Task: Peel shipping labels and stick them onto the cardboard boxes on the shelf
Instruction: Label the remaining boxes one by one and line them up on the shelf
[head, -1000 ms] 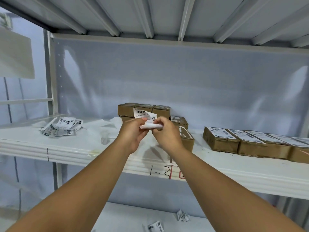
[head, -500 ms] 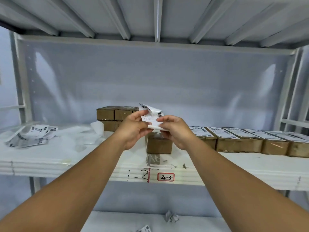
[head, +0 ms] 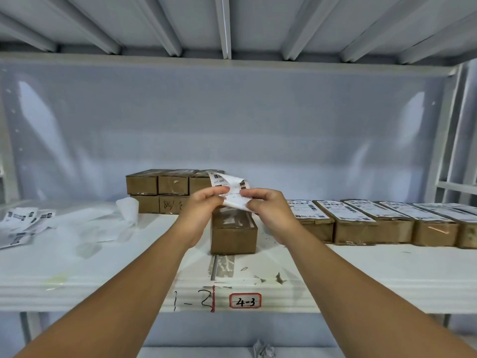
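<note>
- Pinching with left hand [head: 204, 205] and right hand [head: 268, 210]: fingers and thumbs curled on opposite edges of the small white printed paper shipping label [head: 232, 187], held in the air just above the unlabelled brown cardboard box [head: 233, 233] at the front of the white shelf [head: 361, 275].
- Probably mid-peel, so pull slowly and low to the sheet, thumbs close to the split line, to avoid tearing or curling such thin paper.
- Keep the sticky face off fingertips and off itself; hold by the margins only.
- Set one edge down first on the taped box top, square to its long sides, then smooth outward.
- Copy the row of labelled brown boxes [head: 356, 223] at right: long, narrow, flat tops, glossy tape over matte card.
- Mind the slick, translucent backing sheets [head: 85, 220] at left, beside the loose pile of printed labels [head: 20, 220].
</note>
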### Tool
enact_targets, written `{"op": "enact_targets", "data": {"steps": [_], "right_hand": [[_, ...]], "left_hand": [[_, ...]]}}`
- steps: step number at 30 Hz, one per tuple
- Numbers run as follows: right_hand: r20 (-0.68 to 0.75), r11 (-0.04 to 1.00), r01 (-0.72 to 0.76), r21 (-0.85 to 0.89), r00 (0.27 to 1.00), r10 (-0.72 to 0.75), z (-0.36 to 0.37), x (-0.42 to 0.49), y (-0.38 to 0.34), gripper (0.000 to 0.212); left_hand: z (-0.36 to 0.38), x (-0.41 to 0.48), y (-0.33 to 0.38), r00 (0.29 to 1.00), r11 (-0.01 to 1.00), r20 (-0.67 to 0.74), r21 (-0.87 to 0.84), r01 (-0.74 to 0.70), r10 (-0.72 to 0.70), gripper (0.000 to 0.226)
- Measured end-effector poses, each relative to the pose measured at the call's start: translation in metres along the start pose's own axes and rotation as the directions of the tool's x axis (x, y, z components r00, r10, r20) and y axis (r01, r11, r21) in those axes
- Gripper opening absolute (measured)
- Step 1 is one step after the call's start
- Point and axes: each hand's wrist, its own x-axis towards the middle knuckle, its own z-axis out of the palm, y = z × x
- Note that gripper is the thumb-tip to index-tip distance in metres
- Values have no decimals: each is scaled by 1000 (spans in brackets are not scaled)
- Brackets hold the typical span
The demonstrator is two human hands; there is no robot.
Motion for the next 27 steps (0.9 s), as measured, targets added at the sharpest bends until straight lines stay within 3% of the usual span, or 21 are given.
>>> {"op": "enact_targets", "data": {"steps": [5,8,13,17,22,27], "right_hand": [[-5,999,10,52,1000,-9,9,5,20,40],[1,999,38,-3,999,-38,12,8,28,42],[-66,999,36,-9,997,-36,13,7,30,33],[-38,996,-6,84,999,9,12,4,26,35],[-3,998,34,-53,999,-35,11,1,31,38],[29,995,42,-85,999,-40,11,2,33,40]], "left_hand": [[-5,6,-16,1000,994,18,-107,-11,13,37],[-6,6,-24,999,992,45,-127,26,-21,44],[-6,4,-23,997,988,56,-144,61,-54,55],[-9,1,-22,995,993,86,-103,61,-52,53],[-7,-3,-22,998,999,61,41,7,-10,42],[-7,-3,-22,997,998,65,36,46,-48,48]]}}
